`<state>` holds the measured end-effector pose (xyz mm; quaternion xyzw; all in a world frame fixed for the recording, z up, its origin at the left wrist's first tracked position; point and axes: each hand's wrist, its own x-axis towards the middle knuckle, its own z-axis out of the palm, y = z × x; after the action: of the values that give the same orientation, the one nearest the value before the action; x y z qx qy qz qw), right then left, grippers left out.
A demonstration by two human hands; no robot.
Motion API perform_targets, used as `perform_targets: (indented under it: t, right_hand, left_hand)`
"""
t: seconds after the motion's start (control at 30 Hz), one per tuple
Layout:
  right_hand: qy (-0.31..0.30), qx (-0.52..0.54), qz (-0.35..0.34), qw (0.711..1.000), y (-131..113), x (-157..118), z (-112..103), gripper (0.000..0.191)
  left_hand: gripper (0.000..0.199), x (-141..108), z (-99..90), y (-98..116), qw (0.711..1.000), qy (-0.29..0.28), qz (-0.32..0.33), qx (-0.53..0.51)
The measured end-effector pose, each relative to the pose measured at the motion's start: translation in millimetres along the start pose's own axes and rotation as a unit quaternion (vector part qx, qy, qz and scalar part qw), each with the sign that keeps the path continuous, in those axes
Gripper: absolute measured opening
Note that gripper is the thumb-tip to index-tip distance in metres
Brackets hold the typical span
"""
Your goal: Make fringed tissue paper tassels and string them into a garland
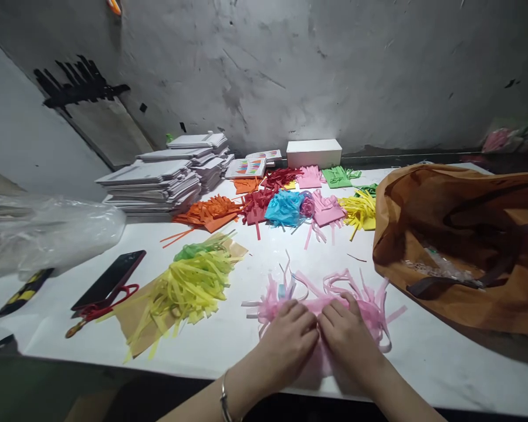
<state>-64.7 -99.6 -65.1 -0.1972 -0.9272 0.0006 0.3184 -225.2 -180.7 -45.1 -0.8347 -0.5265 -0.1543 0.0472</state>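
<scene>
Pink fringed tissue lies crumpled near the front edge of the white table, its thin strips spreading to both sides. My left hand, with a silver bangle at the wrist, has its fingers curled on the middle of the tissue. Right beside it, almost touching, my right hand also grips the tissue with bent fingers. The fingertips of both hands are partly hidden. Yellow-green fringed strips lie on brown paper left of my hands.
An orange-brown bag stands open at the right. Behind are coloured fringed bundles, a white box and stacked white packets. A phone, a yellow-black tool and clear plastic lie left.
</scene>
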Motion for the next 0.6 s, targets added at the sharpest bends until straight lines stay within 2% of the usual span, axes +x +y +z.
perform_targets:
  t: [0.1, 0.17, 0.27, 0.4, 0.5, 0.6]
  right_hand:
    - [0.046, 0.012, 0.037, 0.998, 14, 12, -14, 0.024]
    - [0.089, 0.014, 0.072, 0.993, 26, 19, -26, 0.017]
    - [0.159, 0.001, 0.118, 0.980, 45, 28, -44, 0.011]
    - [0.250, -0.040, 0.168, 0.953, 76, 29, -72, 0.014]
    - [0.322, -0.102, 0.202, 0.919, 112, 9, -104, 0.016]
    - [0.398, -0.184, 0.247, 0.864, 158, -38, -146, 0.011]
  left_hand:
    - [0.011, -15, 5.8, 11, 0.998, -0.023, 0.002, -0.057]
    - [0.014, -21, 10.7, 15, 0.997, -0.018, -0.017, -0.068]
    - [0.020, -24, 15.7, 14, 0.998, 0.001, -0.046, -0.050]
    - [0.031, -22, 16.2, 8, 0.996, -0.008, -0.085, -0.016]
    - [0.040, -16, 15.9, -1, 0.994, -0.031, -0.106, -0.005]
    - [0.037, -7, 16.6, -17, 0.992, -0.048, -0.121, 0.003]
